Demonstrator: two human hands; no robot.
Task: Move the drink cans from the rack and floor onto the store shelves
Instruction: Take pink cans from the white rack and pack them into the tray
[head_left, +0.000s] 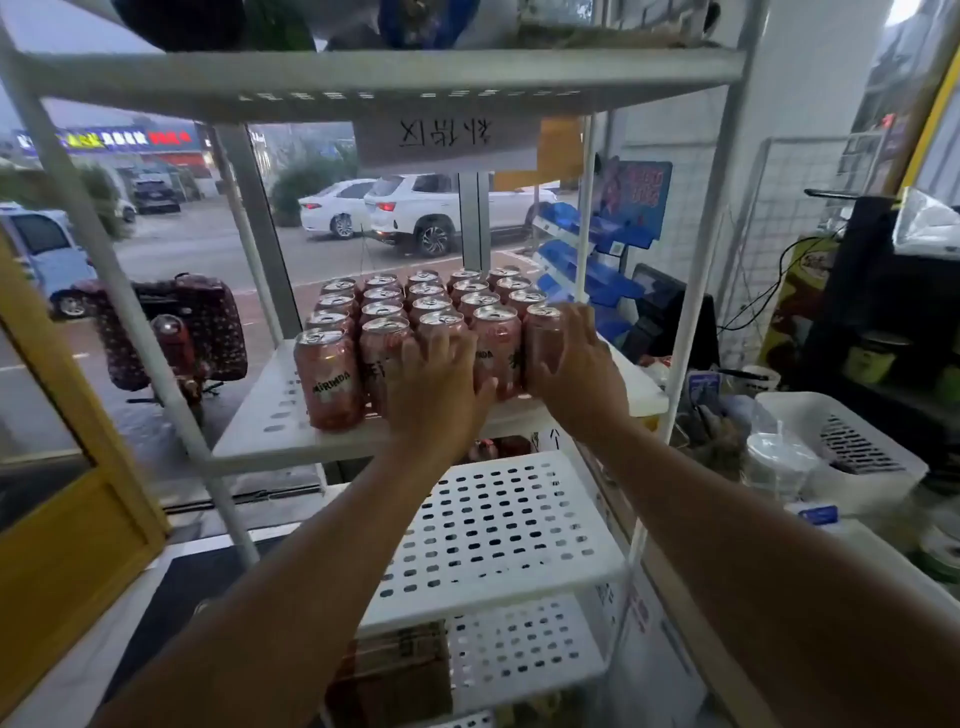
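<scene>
Loosely, left grip, right grip, round front cans

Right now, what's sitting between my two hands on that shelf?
One can of the front row stands between the left hand and the right hand, seen in the head view.

Drink cans: glossy metal, bright silver lids. Rack shelf: white matt perforated sheet. Sign: thin paper; basket: smooth white plastic.

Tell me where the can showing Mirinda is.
Head view, left of centre: the Mirinda can stands at the front-left corner of the can block on the white shelf, left of the left hand.
</scene>
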